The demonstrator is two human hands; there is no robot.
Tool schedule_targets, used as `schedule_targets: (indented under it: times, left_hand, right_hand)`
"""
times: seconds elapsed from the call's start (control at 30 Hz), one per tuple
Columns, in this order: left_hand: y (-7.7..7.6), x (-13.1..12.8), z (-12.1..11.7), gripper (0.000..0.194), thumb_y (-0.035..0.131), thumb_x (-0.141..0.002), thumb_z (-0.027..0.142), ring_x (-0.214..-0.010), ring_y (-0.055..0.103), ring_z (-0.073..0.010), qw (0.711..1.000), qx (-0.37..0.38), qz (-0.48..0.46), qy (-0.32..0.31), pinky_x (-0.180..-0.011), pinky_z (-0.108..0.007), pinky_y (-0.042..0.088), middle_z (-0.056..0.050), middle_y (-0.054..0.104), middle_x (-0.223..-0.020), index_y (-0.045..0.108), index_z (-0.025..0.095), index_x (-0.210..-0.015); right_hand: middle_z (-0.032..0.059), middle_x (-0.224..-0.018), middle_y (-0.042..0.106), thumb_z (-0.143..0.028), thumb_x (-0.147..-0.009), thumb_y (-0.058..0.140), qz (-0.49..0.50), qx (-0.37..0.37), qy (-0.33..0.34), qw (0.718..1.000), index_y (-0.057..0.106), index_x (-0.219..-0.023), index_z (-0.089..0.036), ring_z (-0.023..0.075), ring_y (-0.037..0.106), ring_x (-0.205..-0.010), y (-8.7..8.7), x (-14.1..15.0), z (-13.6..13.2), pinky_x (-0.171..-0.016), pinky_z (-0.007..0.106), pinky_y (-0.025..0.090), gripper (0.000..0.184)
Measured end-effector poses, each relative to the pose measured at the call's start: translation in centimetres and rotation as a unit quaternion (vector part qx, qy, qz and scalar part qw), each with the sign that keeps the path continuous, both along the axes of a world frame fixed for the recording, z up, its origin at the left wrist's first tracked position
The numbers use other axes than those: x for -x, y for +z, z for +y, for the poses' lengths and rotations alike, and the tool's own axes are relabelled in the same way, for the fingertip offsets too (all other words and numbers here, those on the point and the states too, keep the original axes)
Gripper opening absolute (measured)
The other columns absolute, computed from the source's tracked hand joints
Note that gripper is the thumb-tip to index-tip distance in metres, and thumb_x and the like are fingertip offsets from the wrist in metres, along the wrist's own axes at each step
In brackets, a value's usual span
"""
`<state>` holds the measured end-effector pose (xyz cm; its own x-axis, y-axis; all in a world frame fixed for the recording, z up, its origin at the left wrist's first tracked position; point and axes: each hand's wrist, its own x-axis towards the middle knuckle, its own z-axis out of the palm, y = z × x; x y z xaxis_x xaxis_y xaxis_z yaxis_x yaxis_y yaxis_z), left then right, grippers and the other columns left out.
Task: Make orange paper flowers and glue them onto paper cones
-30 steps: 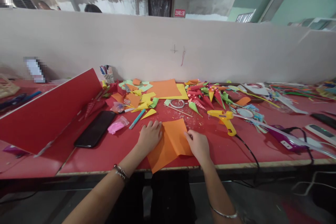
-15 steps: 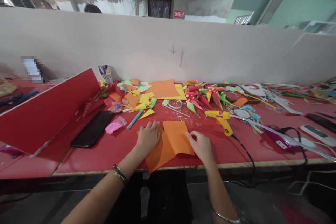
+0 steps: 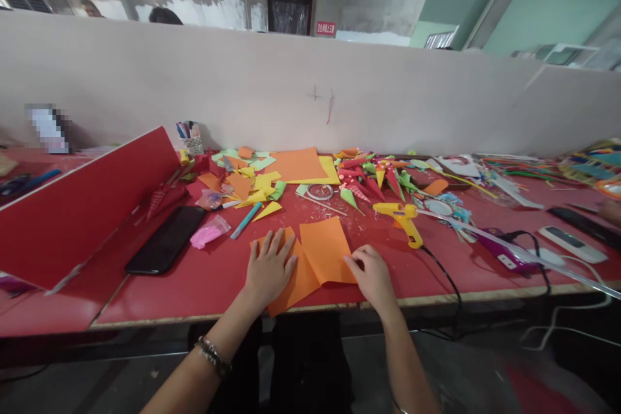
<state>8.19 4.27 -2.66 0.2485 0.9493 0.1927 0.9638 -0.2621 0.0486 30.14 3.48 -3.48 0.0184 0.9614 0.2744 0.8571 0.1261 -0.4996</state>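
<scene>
An orange sheet of paper [image 3: 326, 251] lies near the table's front edge with a crease down it, its right part raised off the surface. My left hand [image 3: 269, 266] rests flat on the left part of the sheet, fingers spread. At the sheet's right edge, my right hand [image 3: 373, 277] pinches the paper between thumb and curled fingers. A yellow glue gun [image 3: 402, 217] lies to the right of the paper. Just beyond my left hand are a teal pen [image 3: 246, 220] and a pink item in a clear bag [image 3: 209, 233].
A black phone [image 3: 165, 239] lies left, beside a leaning red board [image 3: 92, 213]. Paper scraps [image 3: 264, 187] and small paper cones [image 3: 371, 178] are heaped behind. A purple power strip [image 3: 504, 252] and cables sit right. Part of another person's hand [image 3: 609, 210] shows at the far right.
My left hand has spread its fingers and lies flatter on the orange paper. My right hand keeps its pinch as the crease opens slightly. Another person's hand has appeared at the far right.
</scene>
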Motion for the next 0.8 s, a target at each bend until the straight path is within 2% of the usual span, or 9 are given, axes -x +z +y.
schedule_targets:
  times: [0.23, 0.37, 0.43, 0.5, 0.6, 0.67, 0.7, 0.73, 0.8]
  left_hand:
    - [-0.1, 0.5, 0.0, 0.043, 0.032, -0.085, 0.035, -0.125, 0.028, -0.0257, 1.000, -0.001, -0.001, -0.009, -0.098, -0.048, 0.025, -0.004, 0.034, -0.136, 0.038, 0.028, -0.127]
    - [-0.5, 1.7, 0.5, 0.043, 0.033, -0.085, 0.036, -0.125, 0.028, -0.0251, 1.000, 0.000, -0.002, -0.023, -0.099, -0.047, 0.024, -0.003, 0.035, -0.136, 0.038, 0.029, -0.127]
    - [-0.4, 2.3, 0.8, 0.043, 0.035, -0.084, 0.038, -0.125, 0.029, -0.0252, 0.999, 0.001, -0.007, -0.037, -0.099, -0.047, 0.024, -0.004, 0.036, -0.135, 0.039, 0.028, -0.126]
    - [0.2, 2.8, 1.2, 0.044, 0.039, -0.083, 0.038, -0.124, 0.030, -0.0258, 0.999, -0.006, -0.031, -0.044, -0.101, -0.048, 0.021, -0.006, 0.037, -0.134, 0.040, 0.026, -0.125]
    - [1.7, 3.3, 1.6, 0.050, 0.042, -0.081, 0.039, -0.126, 0.027, -0.0258, 0.989, -0.017, -0.142, -0.041, -0.104, -0.048, 0.015, -0.010, 0.035, -0.135, 0.036, 0.021, -0.128]
    - [2.7, 3.5, 1.6, 0.060, 0.043, -0.080, 0.043, -0.126, 0.025, -0.0257, 0.960, 0.025, -0.275, -0.052, -0.103, -0.045, 0.019, -0.011, 0.031, -0.137, 0.026, 0.020, -0.133]
    - [3.1, 3.6, 1.6, 0.066, 0.044, -0.079, 0.046, -0.126, 0.027, -0.0256, 0.932, 0.068, -0.353, -0.055, -0.102, -0.043, 0.022, -0.011, 0.031, -0.137, 0.019, 0.020, -0.135]
    - [3.4, 3.7, 1.5, 0.072, 0.045, -0.078, 0.047, -0.124, 0.030, -0.0255, 0.893, 0.121, -0.431, -0.050, -0.100, -0.042, 0.026, -0.012, 0.033, -0.136, 0.014, 0.020, -0.136]
    - [3.7, 3.8, 1.2, 0.076, 0.049, -0.076, 0.048, -0.118, 0.040, -0.0250, 0.785, 0.238, -0.571, -0.027, -0.096, -0.039, 0.034, -0.013, 0.039, -0.132, 0.011, 0.022, -0.136]
  right_hand:
    - [0.0032, -0.071, 0.047, -0.035, -0.083, 0.037, -0.015, -0.010, 0.002, 1.000, 0.045, -0.059, -0.018, 0.0142, 0.048, -0.065, -0.5, -1.4, -0.5, -0.061, 0.024, 0.036, 0.030]
    - [0.0025, -0.066, 0.046, -0.036, -0.083, 0.034, -0.003, -0.032, -0.035, 0.999, 0.041, -0.060, -0.019, 0.0147, 0.045, -0.061, 0.1, -2.3, -1.3, -0.058, 0.025, 0.035, 0.029]
    - [0.0015, -0.062, 0.046, -0.038, -0.083, 0.034, 0.040, -0.029, -0.046, 0.998, 0.042, -0.063, -0.019, 0.0147, 0.045, -0.059, 0.6, -2.2, -1.7, -0.057, 0.025, 0.034, 0.029]
    - [0.0005, -0.060, 0.047, -0.041, -0.083, 0.035, 0.111, -0.010, -0.029, 0.993, 0.045, -0.068, -0.019, 0.0141, 0.045, -0.057, 1.1, -1.6, -2.0, -0.055, 0.024, 0.034, 0.029]
    - [-0.0010, -0.060, 0.044, -0.044, -0.082, 0.037, 0.225, 0.015, 0.011, 0.974, 0.047, -0.073, -0.018, 0.0124, 0.042, -0.055, 2.1, 0.2, -2.2, -0.053, 0.022, 0.034, 0.030]
    - [-0.0018, -0.059, 0.042, -0.045, -0.081, 0.040, 0.283, 0.024, 0.045, 0.958, 0.047, -0.071, -0.017, 0.0112, 0.040, -0.055, 2.7, 1.6, -2.1, -0.051, 0.021, 0.034, 0.030]
    - [-0.0021, -0.059, 0.042, -0.045, -0.080, 0.041, 0.307, 0.029, 0.064, 0.949, 0.047, -0.071, -0.017, 0.0107, 0.040, -0.055, 3.0, 2.2, -2.1, -0.050, 0.021, 0.034, 0.030]
    - [-0.0019, -0.060, 0.043, -0.045, -0.080, 0.042, 0.328, 0.034, 0.083, 0.941, 0.048, -0.071, -0.017, 0.0105, 0.041, -0.055, 3.3, 2.7, -1.9, -0.051, 0.020, 0.034, 0.030]
    - [-0.0009, -0.064, 0.048, -0.044, -0.079, 0.045, 0.363, 0.045, 0.116, 0.924, 0.051, -0.075, -0.016, 0.0110, 0.045, -0.060, 4.1, 3.6, -1.7, -0.053, 0.020, 0.036, 0.029]
